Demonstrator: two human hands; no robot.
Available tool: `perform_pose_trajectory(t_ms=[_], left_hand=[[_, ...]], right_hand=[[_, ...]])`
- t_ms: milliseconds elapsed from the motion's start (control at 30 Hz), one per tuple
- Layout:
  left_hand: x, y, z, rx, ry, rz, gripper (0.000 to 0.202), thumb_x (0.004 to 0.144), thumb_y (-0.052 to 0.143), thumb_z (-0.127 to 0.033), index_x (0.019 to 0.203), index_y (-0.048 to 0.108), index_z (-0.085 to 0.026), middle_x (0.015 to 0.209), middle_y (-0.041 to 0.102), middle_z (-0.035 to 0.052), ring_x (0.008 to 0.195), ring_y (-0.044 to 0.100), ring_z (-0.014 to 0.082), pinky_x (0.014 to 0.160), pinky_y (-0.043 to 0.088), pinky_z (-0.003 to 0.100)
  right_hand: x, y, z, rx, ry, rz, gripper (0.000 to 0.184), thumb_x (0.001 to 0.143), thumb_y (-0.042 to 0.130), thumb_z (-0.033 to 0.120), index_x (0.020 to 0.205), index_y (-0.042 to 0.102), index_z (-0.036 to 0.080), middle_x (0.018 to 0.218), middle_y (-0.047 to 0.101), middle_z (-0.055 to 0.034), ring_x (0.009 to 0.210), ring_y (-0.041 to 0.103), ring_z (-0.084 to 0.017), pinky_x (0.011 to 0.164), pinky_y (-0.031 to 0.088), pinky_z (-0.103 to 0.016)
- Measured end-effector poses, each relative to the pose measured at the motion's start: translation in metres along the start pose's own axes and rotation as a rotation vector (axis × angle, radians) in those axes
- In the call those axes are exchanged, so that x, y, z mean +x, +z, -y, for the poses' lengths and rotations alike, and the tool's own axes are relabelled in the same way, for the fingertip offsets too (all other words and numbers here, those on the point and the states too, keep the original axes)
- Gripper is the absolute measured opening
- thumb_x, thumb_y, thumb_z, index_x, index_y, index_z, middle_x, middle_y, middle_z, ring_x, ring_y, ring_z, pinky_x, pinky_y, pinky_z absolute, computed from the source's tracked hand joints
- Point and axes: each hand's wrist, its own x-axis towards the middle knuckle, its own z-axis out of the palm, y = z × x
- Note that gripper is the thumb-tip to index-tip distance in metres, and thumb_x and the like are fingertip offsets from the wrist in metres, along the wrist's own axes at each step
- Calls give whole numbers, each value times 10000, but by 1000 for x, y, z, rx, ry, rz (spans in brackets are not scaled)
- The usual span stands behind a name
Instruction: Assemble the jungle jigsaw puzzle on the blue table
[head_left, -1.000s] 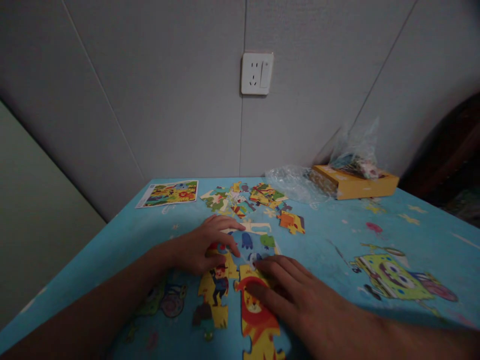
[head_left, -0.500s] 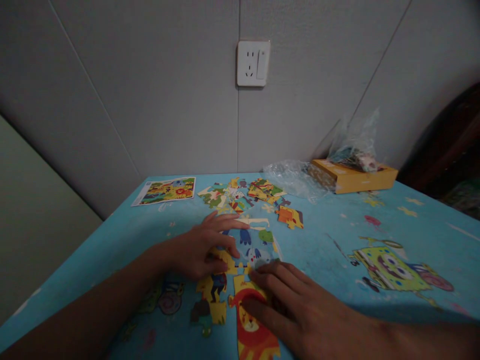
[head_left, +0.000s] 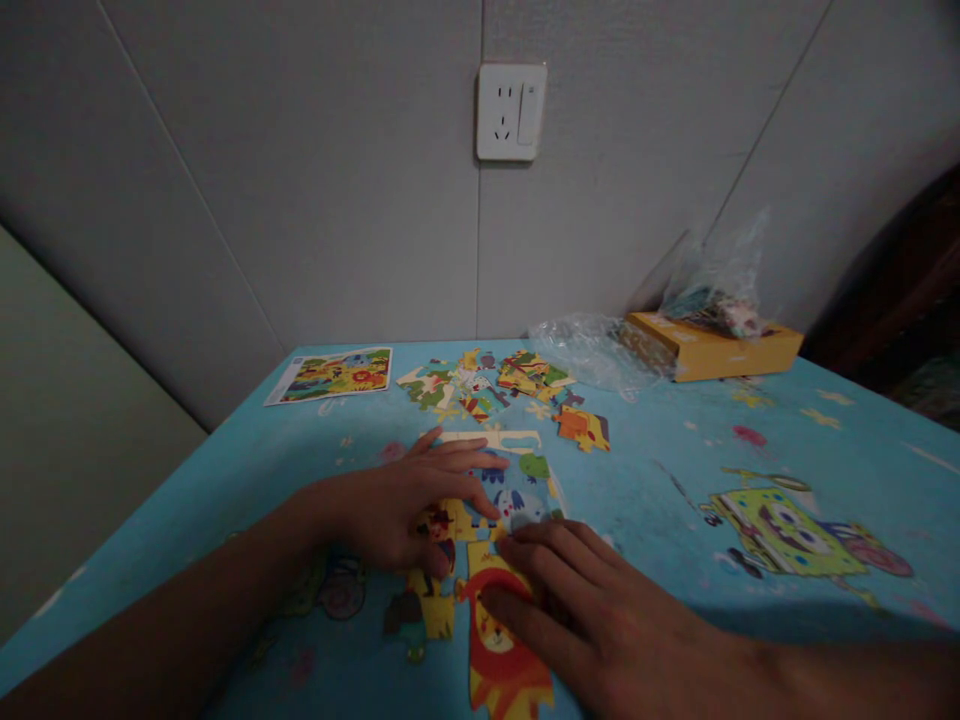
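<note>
My left hand (head_left: 409, 495) lies with its fingers spread over the joined jigsaw section (head_left: 532, 495), which shows blue animals and a white border strip. Below its thumb are yellow puzzle pieces (head_left: 435, 612) with a dark green turtle figure. My right hand (head_left: 600, 615) rests from the right, fingers stretched out. Its fingertips touch the lion puzzle piece (head_left: 495, 635) and the lower edge of the joined section. The lion piece lies just below that section, with a narrow gap visible between them. Both hands hide parts of the puzzle.
Behind the hands lies a pile of loose puzzle pieces (head_left: 457, 385), with an orange piece (head_left: 583, 428) at its right. A picture card (head_left: 337, 377) lies at back left. Clear plastic wrap (head_left: 592, 350) and a yellow box (head_left: 739, 357) stand against the wall. The blue tablecloth (head_left: 667, 480) has cartoon prints.
My left hand's fingers have spread and slid slightly right over the joined section, its thumb lower. The lion piece has shifted slightly up and left under my right hand. The view has tilted slightly.
</note>
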Motion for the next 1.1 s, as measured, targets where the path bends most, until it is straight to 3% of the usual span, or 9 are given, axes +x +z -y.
perform_pose_trajectory(t_ms=[167,533,700,867,1100], left_hand=[[0,2,3,-10,19,-8,408,851,680,-401,1239,587,-320,1595,305,31,1488,180,330,1165,-2,641],[0,2,6,31,54,-50,439,818,725,-401,1238,608,-353,1585,329,23,1468,243,334,1179,47,607],[0,2,7,35,63,-60,422,833,702,-426,1240,606,-362,1583,332,22,1464,255,330,1179,70,602],[-1,2,6,45,62,-57,438,831,703,-432,1251,603,-362,1582,335,26,1459,267,330,1179,84,597],[0,2,6,75,74,-63,432,827,706,-441,1236,617,-334,1578,342,42,1449,287,336,1183,114,577]], right_hand=[[3,1,0,36,-10,61,448,932,485,419,1306,567,187,1205,645,-138,1117,549,-306,938,460,-446],[10,-12,-7,201,-18,205,588,872,583,483,1364,539,164,1256,619,-162,1178,529,-340,994,454,-477],[11,-14,-10,280,15,215,439,951,496,337,1355,557,178,1249,620,-140,1211,512,-311,1031,435,-466],[11,-13,-10,320,38,197,595,851,625,492,1337,566,156,1253,605,-159,1206,497,-335,1043,421,-497],[13,-7,-9,349,29,131,551,884,585,520,1287,593,144,1224,603,-164,1244,464,-311,1084,369,-507]])
